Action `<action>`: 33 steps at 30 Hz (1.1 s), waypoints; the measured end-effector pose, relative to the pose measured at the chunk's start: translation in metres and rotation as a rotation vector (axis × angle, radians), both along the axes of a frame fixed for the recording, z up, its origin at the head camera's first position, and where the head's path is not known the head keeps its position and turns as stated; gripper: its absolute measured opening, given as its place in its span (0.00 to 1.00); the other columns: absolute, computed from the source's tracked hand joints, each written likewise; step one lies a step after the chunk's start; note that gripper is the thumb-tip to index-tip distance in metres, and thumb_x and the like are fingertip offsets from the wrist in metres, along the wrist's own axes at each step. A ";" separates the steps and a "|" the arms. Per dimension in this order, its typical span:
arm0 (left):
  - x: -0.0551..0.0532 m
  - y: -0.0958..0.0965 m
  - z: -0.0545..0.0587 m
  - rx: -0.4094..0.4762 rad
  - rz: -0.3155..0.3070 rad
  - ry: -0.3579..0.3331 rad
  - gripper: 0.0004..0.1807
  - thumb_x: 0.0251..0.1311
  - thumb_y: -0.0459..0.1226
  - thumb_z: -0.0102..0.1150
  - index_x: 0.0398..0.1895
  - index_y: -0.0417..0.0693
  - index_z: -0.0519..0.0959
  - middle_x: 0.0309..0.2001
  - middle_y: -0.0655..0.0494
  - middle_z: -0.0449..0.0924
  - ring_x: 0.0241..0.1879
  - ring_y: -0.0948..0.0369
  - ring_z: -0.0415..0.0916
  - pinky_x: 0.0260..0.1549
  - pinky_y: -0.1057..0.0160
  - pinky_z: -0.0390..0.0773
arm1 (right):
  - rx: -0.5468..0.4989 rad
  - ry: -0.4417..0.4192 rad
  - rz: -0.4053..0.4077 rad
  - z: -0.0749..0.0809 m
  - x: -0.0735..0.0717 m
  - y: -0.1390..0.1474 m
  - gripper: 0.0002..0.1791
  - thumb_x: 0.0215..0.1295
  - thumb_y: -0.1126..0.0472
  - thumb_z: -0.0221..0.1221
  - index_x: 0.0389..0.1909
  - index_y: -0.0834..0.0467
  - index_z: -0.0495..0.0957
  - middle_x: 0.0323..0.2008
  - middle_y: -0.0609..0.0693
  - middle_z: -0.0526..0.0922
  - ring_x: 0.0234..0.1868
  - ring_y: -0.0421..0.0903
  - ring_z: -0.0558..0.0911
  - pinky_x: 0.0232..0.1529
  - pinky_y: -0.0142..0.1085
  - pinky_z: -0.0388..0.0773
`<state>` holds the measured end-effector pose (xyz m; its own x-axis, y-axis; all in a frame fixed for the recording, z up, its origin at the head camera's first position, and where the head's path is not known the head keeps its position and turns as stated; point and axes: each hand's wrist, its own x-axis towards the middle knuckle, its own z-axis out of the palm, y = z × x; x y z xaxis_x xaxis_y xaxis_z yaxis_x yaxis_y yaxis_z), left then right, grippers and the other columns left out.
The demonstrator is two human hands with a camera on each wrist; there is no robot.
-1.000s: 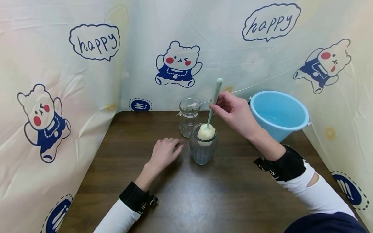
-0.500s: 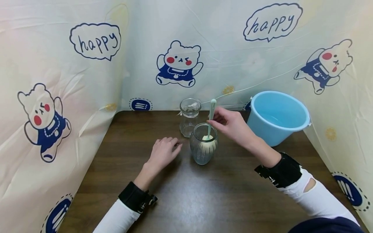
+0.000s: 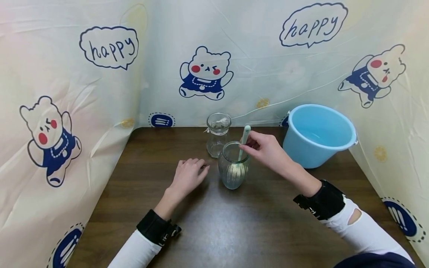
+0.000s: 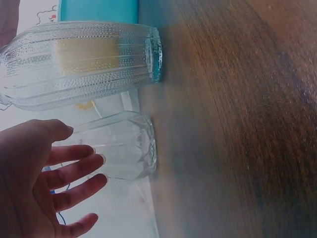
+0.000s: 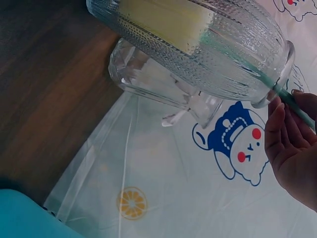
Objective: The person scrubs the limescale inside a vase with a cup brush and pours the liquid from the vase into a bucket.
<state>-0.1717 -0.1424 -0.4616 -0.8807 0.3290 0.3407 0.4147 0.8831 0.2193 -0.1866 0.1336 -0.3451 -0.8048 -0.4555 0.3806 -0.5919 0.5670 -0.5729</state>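
My right hand [image 3: 269, 150] pinches the pale green handle of a sponge bottle brush [image 3: 245, 134] at the mouth of a ribbed glass vase [image 3: 222, 169]. Inside that vase, the cream sponge head [image 5: 166, 22] shows through the glass, below the neck. The vase stands upright on the table. To its left, my left hand [image 3: 189, 174] rests near the tabletop with fingers relaxed, holding nothing. In the left wrist view its fingers [image 4: 74, 171] are spread, overlapping a second glass vase [image 4: 116, 148] behind.
Behind the ribbed vase stands the second clear vase, a white bow [image 5: 190, 106] at its neck. A light blue bucket [image 3: 301, 152] is at the back right, beyond my right hand. Patterned cloth [image 3: 161, 74] hangs around the brown wooden table [image 3: 214, 230].
My right hand has moved down, lowering the brush. Its sponge head has gone from the vase's mouth to deep inside. My left hand has hardly moved.
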 end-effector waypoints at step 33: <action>0.003 0.003 -0.001 0.041 -0.024 -0.031 0.22 0.63 0.57 0.54 0.37 0.49 0.84 0.33 0.54 0.85 0.34 0.57 0.76 0.35 0.50 0.73 | -0.029 -0.042 -0.108 -0.004 0.004 0.021 0.11 0.64 0.56 0.63 0.44 0.57 0.79 0.37 0.47 0.85 0.36 0.37 0.80 0.39 0.38 0.81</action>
<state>-0.1691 -0.1389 -0.4629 -0.8831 0.3365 0.3269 0.4281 0.8632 0.2678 -0.1829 0.1550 -0.3492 -0.8640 -0.3548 0.3573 -0.5036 0.6087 -0.6131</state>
